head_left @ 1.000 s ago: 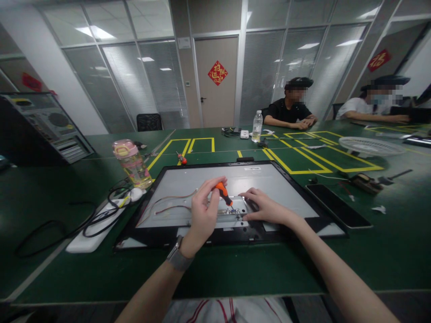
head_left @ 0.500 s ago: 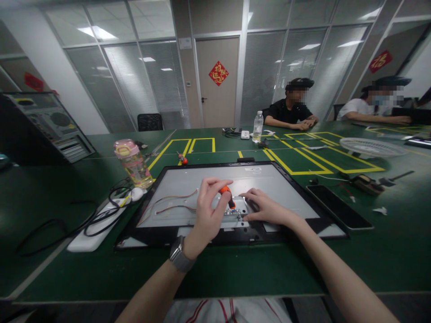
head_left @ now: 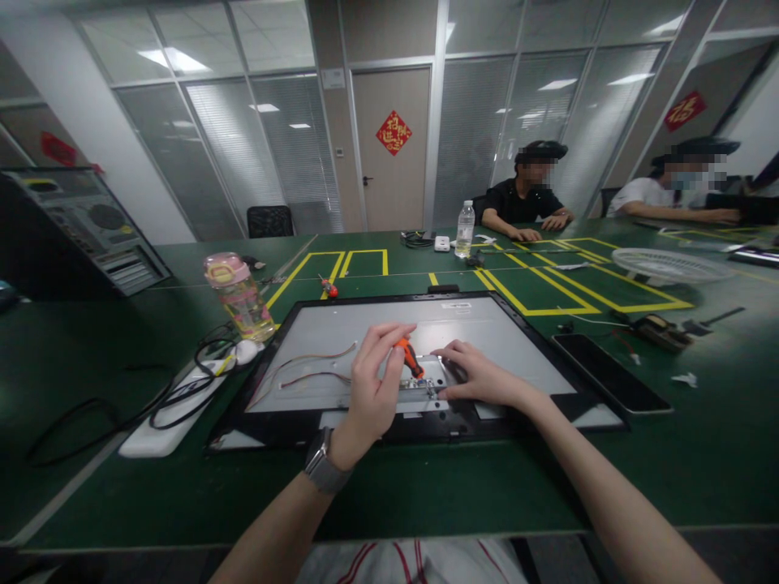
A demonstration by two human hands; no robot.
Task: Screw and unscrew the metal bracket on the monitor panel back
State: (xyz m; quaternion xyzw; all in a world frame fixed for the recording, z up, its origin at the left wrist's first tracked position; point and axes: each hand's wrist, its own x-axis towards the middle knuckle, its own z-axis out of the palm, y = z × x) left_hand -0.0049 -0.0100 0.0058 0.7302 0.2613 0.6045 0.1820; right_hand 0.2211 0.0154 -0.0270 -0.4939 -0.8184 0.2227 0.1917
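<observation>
A screwdriver with an orange and black handle leans in my left hand, its thumb and fingers closed round the upper handle. The tip end points down at a small circuit board by a metal plate; the tip itself is too small to make out. At the right side of that plate, my right hand grips it, thumb below and fingertips above. Both parts lie on the grey back of a black-framed display panel. Thin cables run across the panel to the left.
Left of the panel are a drink bottle, a white power strip with black cords and a computer case. A phone lies at right. Beyond are a red-handled tool, a water bottle and two seated people.
The screwdriver's handle has tilted a little to the left in my left hand, and its fingers have shifted slightly. My right hand stays in place. A person across the table has moved their hands apart.
</observation>
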